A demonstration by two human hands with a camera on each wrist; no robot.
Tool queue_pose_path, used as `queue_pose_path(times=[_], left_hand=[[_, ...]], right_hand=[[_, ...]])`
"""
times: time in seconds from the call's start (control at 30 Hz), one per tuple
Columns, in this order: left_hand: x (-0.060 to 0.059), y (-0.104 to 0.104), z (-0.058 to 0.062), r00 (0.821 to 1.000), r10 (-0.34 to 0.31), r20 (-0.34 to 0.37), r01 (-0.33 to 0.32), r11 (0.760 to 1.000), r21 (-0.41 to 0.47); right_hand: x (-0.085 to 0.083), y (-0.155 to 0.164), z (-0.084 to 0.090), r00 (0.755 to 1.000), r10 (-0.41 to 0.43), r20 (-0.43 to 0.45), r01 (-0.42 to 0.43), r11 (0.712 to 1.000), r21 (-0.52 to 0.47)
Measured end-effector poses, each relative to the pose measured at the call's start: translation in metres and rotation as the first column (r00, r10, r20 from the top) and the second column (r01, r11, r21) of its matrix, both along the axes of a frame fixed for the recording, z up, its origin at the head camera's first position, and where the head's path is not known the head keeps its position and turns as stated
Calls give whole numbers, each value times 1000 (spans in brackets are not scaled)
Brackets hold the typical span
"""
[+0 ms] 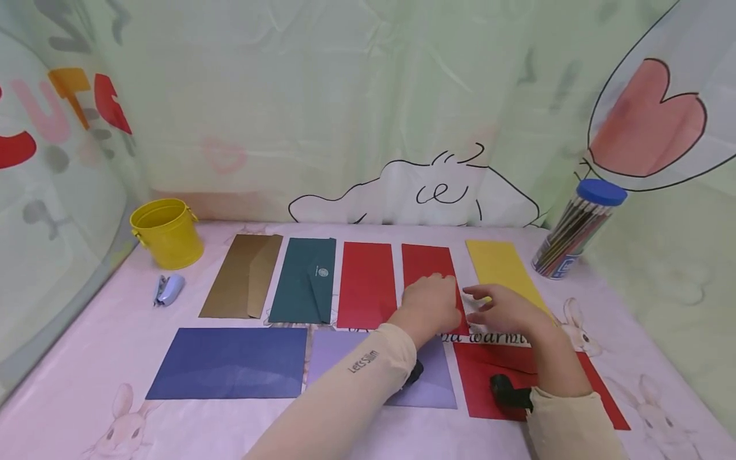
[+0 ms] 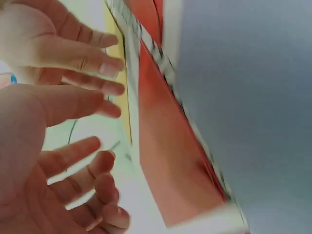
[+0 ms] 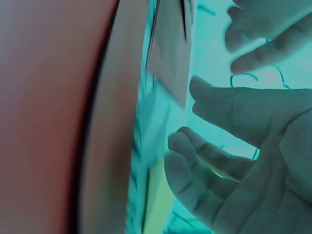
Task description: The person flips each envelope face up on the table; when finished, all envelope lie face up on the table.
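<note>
My left hand (image 1: 431, 303) hovers over the right-hand one of two upright red envelopes (image 1: 425, 262), hiding part of it. In the left wrist view its fingers (image 2: 78, 183) are loosely bent, with nothing between them. My right hand (image 1: 508, 311) reaches in from the right, between that envelope and a yellow envelope (image 1: 501, 262), overlapping the yellow one's lower part. The right wrist view shows its thumb and fingers (image 3: 204, 195) spread apart and holding nothing. Below the forearms lie a lilac envelope (image 1: 425, 386) and a wide red envelope (image 1: 480, 386), both partly covered by the arms.
Left in the back row lie a brown envelope (image 1: 232, 275), a dark green envelope (image 1: 293, 281) and another red envelope (image 1: 366, 284). A navy envelope (image 1: 230, 363) is in front. A yellow bucket (image 1: 169, 236), a lilac stapler (image 1: 169, 289) and a pencil jar (image 1: 577, 230) stand at the sides.
</note>
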State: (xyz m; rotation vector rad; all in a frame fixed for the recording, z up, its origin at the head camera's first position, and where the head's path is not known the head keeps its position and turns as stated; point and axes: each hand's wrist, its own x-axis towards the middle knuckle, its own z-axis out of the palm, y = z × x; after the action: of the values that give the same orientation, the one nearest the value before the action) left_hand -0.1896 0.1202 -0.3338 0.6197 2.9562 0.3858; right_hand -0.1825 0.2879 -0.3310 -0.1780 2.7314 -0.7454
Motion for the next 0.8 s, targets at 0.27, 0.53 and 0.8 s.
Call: queue_pose_path(times=[0.27,0.53,0.8], left_hand=[[6,43,-10,989,-141,-41,139,989,-54],[-4,77,-24,990,-143,-17,140,983,-116],[0,86,-18,987,-144,-77,122,965,-232]], right_hand=[[-2,53,6,999,-40,-14,41,993,114],[-7,89,-4,997,-71,-20,73,981,178],[-3,94,-6,987,-155,42,147,975,167]])
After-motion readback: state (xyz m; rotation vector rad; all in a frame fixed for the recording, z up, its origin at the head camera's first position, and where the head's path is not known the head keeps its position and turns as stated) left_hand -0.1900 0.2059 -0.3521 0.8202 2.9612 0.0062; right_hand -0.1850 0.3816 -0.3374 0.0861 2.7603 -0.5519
